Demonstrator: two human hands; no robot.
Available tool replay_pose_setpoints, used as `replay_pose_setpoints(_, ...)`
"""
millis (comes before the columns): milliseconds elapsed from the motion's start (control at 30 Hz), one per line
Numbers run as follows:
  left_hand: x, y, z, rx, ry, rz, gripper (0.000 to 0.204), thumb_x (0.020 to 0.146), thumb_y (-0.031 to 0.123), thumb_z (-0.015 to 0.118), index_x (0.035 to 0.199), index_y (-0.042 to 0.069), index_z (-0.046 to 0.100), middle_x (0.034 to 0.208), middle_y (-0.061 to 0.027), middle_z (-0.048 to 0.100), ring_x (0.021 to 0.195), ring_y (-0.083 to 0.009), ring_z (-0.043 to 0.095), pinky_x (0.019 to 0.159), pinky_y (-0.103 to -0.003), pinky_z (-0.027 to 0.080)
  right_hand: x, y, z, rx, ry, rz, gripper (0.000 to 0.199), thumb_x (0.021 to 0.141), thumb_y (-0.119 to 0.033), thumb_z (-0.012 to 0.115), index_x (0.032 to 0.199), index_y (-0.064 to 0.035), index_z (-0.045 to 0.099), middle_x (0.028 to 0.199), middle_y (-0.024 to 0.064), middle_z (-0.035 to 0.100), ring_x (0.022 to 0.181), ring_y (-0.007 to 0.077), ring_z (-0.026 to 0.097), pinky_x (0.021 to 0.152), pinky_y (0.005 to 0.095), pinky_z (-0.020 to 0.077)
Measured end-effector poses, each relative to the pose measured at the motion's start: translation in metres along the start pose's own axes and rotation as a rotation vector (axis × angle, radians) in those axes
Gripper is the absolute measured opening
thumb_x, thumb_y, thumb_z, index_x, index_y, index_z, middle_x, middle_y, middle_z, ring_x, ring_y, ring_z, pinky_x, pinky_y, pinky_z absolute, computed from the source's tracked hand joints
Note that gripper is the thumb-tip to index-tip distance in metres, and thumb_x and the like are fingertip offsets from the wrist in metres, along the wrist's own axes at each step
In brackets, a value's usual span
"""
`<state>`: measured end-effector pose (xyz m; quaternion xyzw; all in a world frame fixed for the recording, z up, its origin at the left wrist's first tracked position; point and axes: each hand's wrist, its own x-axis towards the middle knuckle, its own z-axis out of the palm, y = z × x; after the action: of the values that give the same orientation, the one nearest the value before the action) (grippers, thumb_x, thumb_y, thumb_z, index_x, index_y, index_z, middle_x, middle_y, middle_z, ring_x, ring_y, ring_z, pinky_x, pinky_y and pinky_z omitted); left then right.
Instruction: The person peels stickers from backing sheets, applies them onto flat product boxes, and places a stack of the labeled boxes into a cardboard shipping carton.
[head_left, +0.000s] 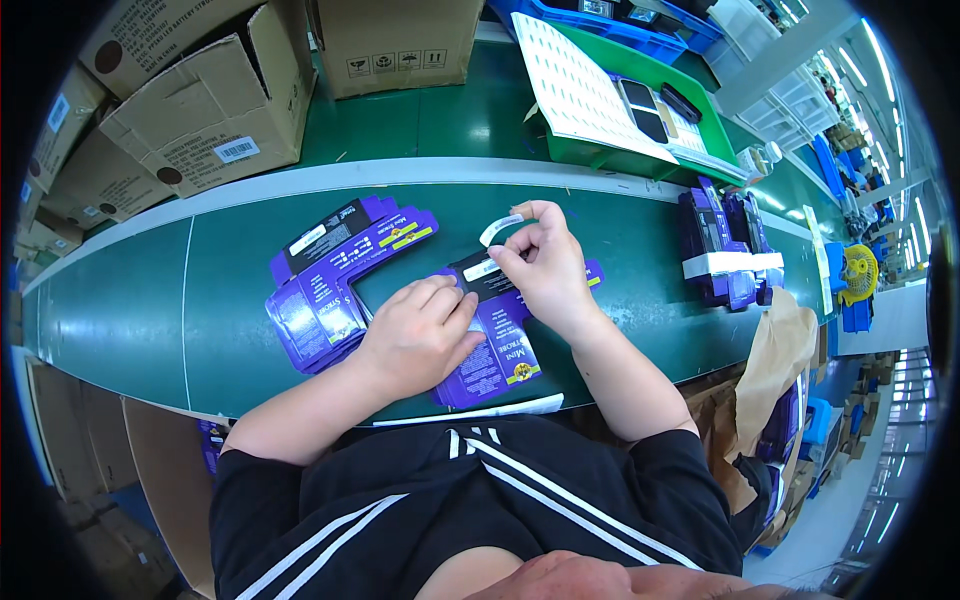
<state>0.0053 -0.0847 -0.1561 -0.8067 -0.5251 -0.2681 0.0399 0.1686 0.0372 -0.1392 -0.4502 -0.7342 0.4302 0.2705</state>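
Purple flattened carton (488, 365), printed with white lettering and a yellow emblem, lies on the green bench under the left hand (425, 335), whose bent, loosely spread fingers rest on it. Above its dark panel, the right hand (545, 262), thumb and fingers drawn close, holds one curved white label (499, 231) at the index fingertip (its print is too small to read). Left is one pile of similar cartons (320, 295); right, two white-banded purple bundles (733, 245).
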Motion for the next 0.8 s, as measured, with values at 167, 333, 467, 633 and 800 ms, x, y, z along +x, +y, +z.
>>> replay_pose_setpoints(167, 0.002, 0.001, -0.002, -0.001, -0.047, -0.025, 0.034, 0.084, 0.023, 0.073, 0.109, 0.002, 0.068, 0.116, -0.0118, 0.064, 0.111, -0.0267, 0.061, 0.096, -0.035, 0.050, 0.001, 0.002, 0.001, -0.008, 0.014, -0.031, 0.042, 0.084, 0.003, 0.069, 0.120, -0.0013, 0.049, 0.073, 0.0032, 0.061, 0.058, 0.0081, 0.051, 0.055, 0.0215, 0.0418)
replay_pose_setpoints(333, 0.006, 0.000, -0.003, 0.019, -0.066, 0.004, 0.035, 0.083, 0.023, 0.073, 0.109, 0.002, 0.066, 0.123, -0.0134, 0.063, 0.113, -0.0273, 0.059, 0.097, -0.035, 0.049, 0.002, 0.006, 0.000, -0.065, 0.004, -0.060, 0.042, 0.084, 0.004, 0.068, 0.121, -0.0017, 0.049, 0.073, 0.0038, 0.061, 0.059, 0.0093, 0.053, 0.055, 0.0224, 0.0423)
replay_pose_setpoints(467, 0.008, 0.000, -0.005, 0.043, -0.086, 0.026, 0.034, 0.083, 0.023, 0.073, 0.109, 0.002, 0.065, 0.127, -0.0144, 0.061, 0.113, -0.0274, 0.058, 0.096, -0.035, 0.049, 0.002, 0.013, -0.002, -0.201, 0.009, -0.173, 0.043, 0.083, 0.004, 0.068, 0.121, -0.0019, 0.049, 0.074, 0.0041, 0.061, 0.060, 0.0101, 0.053, 0.055, 0.0228, 0.0428)
replay_pose_setpoints(633, 0.015, -0.002, -0.009, 0.044, -0.131, 0.059, 0.031, 0.085, 0.025, 0.069, 0.106, 0.002, 0.063, 0.123, -0.0161, 0.062, 0.104, -0.0278, 0.059, 0.091, -0.033, 0.049, 0.000, 0.013, -0.005, -0.237, -0.001, -0.251, 0.044, 0.083, 0.006, 0.068, 0.121, -0.0023, 0.048, 0.075, 0.0045, 0.062, 0.061, 0.0104, 0.054, 0.057, 0.0226, 0.0434)
replay_pose_setpoints(800, 0.018, -0.001, -0.011, 0.048, -0.163, 0.050, 0.029, 0.085, 0.023, 0.069, 0.105, 0.003, 0.063, 0.118, -0.0149, 0.063, 0.102, -0.0268, 0.059, 0.088, -0.032, 0.051, -0.001, 0.012, -0.007, -0.173, -0.047, -0.167, 0.042, 0.083, 0.003, 0.068, 0.121, -0.0022, 0.050, 0.075, 0.0042, 0.062, 0.067, 0.0155, 0.058, 0.064, 0.0278, 0.0483)
